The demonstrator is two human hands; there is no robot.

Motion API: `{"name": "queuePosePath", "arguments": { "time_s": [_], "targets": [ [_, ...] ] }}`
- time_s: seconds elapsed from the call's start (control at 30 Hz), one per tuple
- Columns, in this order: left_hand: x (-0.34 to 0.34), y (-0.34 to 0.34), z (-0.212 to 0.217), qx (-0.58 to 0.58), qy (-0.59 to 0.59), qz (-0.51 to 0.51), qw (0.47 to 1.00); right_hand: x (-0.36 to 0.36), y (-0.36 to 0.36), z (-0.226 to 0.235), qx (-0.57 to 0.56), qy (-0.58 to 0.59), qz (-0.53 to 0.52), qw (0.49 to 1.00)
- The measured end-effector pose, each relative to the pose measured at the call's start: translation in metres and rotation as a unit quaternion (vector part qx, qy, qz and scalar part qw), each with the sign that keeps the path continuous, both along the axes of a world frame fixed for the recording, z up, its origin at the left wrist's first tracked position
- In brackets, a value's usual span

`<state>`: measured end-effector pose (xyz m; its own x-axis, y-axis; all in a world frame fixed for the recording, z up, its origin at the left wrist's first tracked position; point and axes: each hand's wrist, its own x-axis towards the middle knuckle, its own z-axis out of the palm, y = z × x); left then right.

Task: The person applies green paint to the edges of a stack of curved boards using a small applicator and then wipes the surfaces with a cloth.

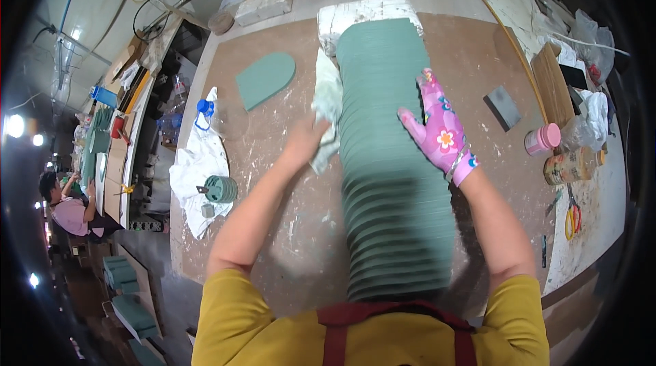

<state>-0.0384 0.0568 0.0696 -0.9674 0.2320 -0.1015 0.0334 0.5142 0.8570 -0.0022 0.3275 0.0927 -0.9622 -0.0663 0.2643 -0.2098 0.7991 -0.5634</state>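
A long row of thin green arch-ended sheets (pixel 386 113) lies overlapped down the middle of the table, its far end against a white wrapped block (pixel 369 12). My bare left hand (pixel 304 140) is closed on a pale, green-stained cloth (pixel 326 106) along the row's left side. On the right side, my right hand (pixel 444 130), in a pink flowered glove, rests against the sheets' edges with thumb and fingers spread. A single green sheet (pixel 266 81) of the same rounded shape lies flat on the board, farther left.
On the left, a white cloth (pixel 198 168) carries a green ribbed roll (pixel 220 189). A dark grey block (pixel 503 107), a pink-lidded jar (pixel 542 139) and scissors (pixel 572 219) lie on the right. Another person (pixel 72 212) works at a far-left bench.
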Motion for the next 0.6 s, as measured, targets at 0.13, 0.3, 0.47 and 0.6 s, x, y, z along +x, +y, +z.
{"name": "queuePosePath", "arguments": {
  "time_s": [0.13, 0.3, 0.47, 0.6],
  "targets": [
    [0.007, 0.049, 0.009, 0.004, 0.202, 0.013, 0.979, -0.004, 0.002, 0.002, 0.014, 0.01, 0.0, 1.0],
    [0.059, 0.014, -0.024, 0.147, 0.036, 0.052, 0.987, -0.007, 0.0, 0.007, 0.001, -0.004, 0.0, 1.0],
    [0.09, -0.03, -0.005, 0.182, 0.002, 0.194, 0.964, -0.006, 0.021, 0.009, 0.031, 0.023, -0.007, 0.999],
    [0.142, -0.002, 0.063, 0.436, 0.018, 0.279, 0.855, 0.062, 0.004, 0.068, -0.158, 0.009, 0.059, 0.986]
  ]
}}
